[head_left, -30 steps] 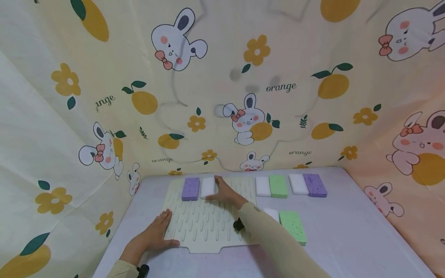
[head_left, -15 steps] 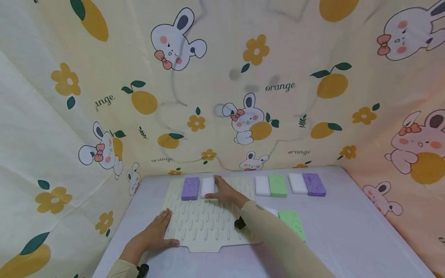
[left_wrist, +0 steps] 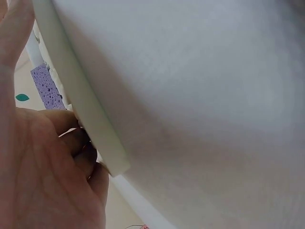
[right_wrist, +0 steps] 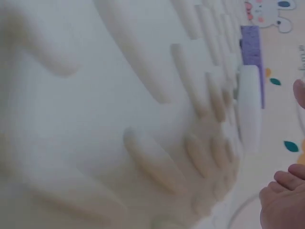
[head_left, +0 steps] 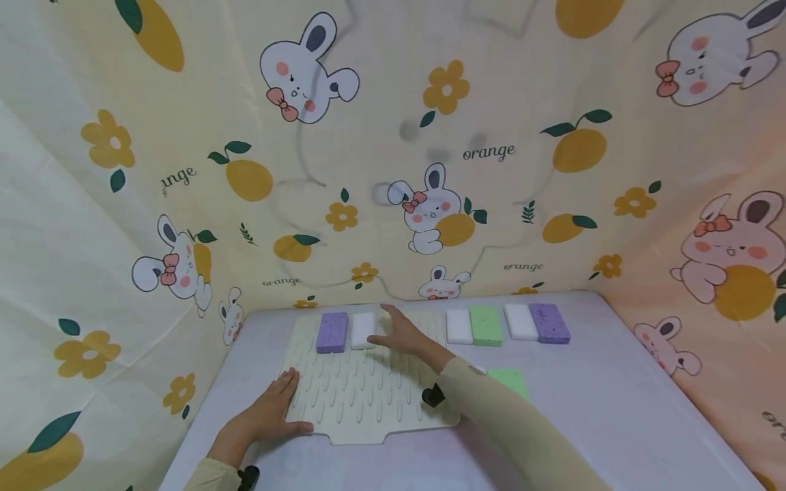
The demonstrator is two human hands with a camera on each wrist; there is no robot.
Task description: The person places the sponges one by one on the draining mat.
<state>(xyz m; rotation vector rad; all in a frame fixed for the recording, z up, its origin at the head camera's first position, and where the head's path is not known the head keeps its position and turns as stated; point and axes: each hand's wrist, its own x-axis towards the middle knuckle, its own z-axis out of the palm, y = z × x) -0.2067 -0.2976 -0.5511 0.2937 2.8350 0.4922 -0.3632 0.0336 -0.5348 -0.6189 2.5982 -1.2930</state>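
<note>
White sponge (head_left: 362, 331) lies toward the far side of the cream mat (head_left: 350, 389), just right of a purple sponge (head_left: 332, 333), a narrow gap between the 2. The right hand (head_left: 405, 335) is spread wide to its right, holding nothing; whether the thumb tip touches its near corner I cannot tell. The left hand (head_left: 264, 412) spreads over the mat's near left corner, fingers on the left edge, thumb at the near edge, apparently steadying it.

The step in hand looks like setting the white sponge in line. To do it well, square its long side to the purple sponge, draw the fingers away without dragging a corner, and press the mat only lightly.

The purple sponge is a flat block riddled with pores; the white sponge has smooth faces and softly rounded edges. Slim raised ridges run near to far across the mat, so a soft block should probably rest on their tops. Farther right, a green sponge (head_left: 486, 326) touches a white block (head_left: 459, 326) on the pale table (head_left: 614, 409).
</note>
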